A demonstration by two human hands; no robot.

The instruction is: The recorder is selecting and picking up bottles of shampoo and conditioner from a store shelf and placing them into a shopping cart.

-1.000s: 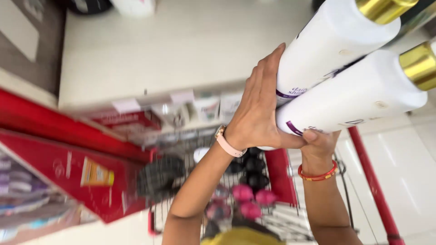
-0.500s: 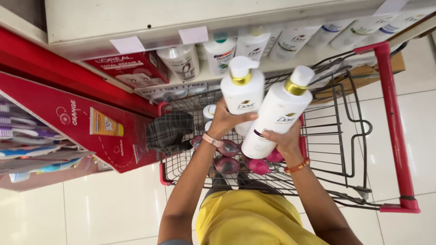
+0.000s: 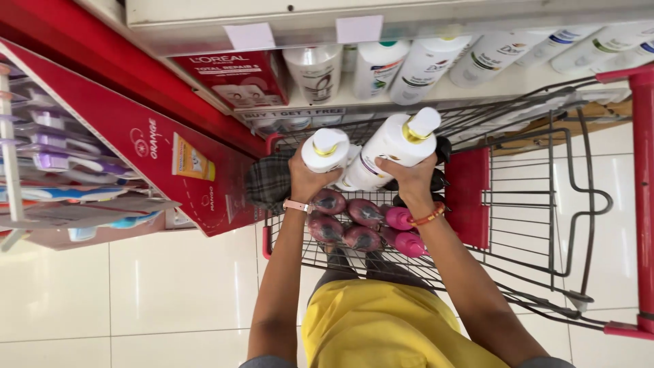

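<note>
Two white pump bottles sit in the person's hands above the near left end of a red wire shopping cart (image 3: 477, 180). The left hand (image 3: 308, 178) is wrapped around the smaller-looking bottle (image 3: 325, 150), whose gold collar and white cap face the camera; the right hand (image 3: 411, 178) is closed on the longer bottle (image 3: 388, 148), which tilts up and to the right. Both bottles touch or nearly touch each other between the hands. Just below them in the cart lie several dark maroon bottles (image 3: 344, 221) and two bright pink ones (image 3: 403, 230), side by side, with a dark checked cloth (image 3: 267, 178) at the cart's left edge. Beyond the cart, a shelf (image 3: 436, 92) carries a row of white bottles and a red box (image 3: 235, 78); a red display rack (image 3: 146, 153) stands to the left. To handle these well, it seems wise to keep each grip firm around the body, since the smooth plastic could slip, and to keep the two from knocking together over the packed bottles underneath.
</note>
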